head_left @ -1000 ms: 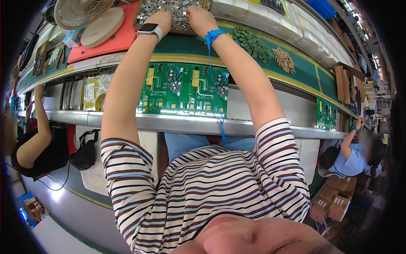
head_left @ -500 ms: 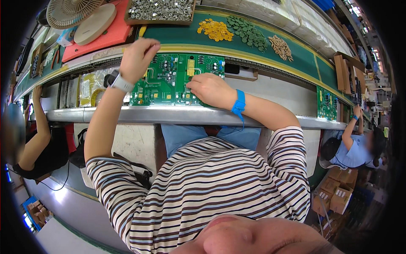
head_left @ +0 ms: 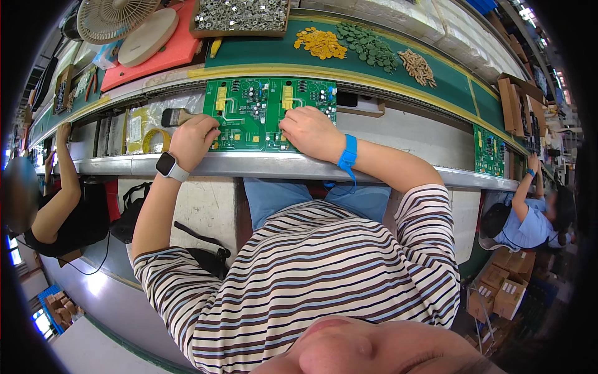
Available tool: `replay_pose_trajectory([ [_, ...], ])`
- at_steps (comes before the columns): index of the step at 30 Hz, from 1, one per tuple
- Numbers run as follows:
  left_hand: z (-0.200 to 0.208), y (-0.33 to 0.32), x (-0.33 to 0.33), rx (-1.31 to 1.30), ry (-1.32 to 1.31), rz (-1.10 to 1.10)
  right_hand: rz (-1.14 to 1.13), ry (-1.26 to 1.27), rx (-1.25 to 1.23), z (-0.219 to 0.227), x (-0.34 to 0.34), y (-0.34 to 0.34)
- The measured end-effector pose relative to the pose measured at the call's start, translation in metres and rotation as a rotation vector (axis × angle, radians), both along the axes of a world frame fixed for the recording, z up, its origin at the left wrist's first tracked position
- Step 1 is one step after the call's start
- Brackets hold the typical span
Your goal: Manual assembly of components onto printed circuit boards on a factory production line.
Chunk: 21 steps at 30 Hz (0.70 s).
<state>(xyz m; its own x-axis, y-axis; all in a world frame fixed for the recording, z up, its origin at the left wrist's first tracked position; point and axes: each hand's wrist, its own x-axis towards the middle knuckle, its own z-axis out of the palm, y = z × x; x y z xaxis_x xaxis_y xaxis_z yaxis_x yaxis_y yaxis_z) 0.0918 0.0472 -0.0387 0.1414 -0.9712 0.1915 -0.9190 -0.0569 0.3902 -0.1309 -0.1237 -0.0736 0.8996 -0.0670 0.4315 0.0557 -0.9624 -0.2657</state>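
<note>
A green circuit board panel (head_left: 249,140) with white, black and yellow parts lies across the rails in front of me. At its left edge is my left hand (head_left: 193,141), its fingers curled and the thumb pressed in. Whatever those fingers may hold is too small to make out. My right hand (head_left: 311,132), with a blue band at the wrist, rests over the panel's right half. Its fingertips are pinched together low on the board, hiding anything between them. A dark brush-like thing (head_left: 174,116) lies just beyond my left hand.
Beyond the rail lie yellow discs (head_left: 319,43), green discs (head_left: 367,47) and tan cylindrical parts (head_left: 417,67). A box of metal parts (head_left: 240,17) stands farther left, near a fan (head_left: 115,19). Another board (head_left: 489,151) sits to the right. People work at both sides.
My left hand has come down and toward me, from above the board to its left edge. My right hand stays over the board's right half. The whole view has shifted slightly.
</note>
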Motion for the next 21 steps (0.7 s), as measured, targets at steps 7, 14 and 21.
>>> replay_pose_trajectory([
  [7,-0.003,0.0,0.007,0.023,-0.07,-0.014,-0.074,0.133,0.114,0.035,-0.003,-0.027],
  [14,0.007,-0.013,0.004,0.136,-0.102,-0.054,-0.74,-0.067,-0.341,0.008,-0.046,-0.169],
  [21,0.034,-0.116,-0.038,-0.057,-0.116,-0.207,-0.771,-0.117,-0.317,-0.009,-0.048,-0.189],
])
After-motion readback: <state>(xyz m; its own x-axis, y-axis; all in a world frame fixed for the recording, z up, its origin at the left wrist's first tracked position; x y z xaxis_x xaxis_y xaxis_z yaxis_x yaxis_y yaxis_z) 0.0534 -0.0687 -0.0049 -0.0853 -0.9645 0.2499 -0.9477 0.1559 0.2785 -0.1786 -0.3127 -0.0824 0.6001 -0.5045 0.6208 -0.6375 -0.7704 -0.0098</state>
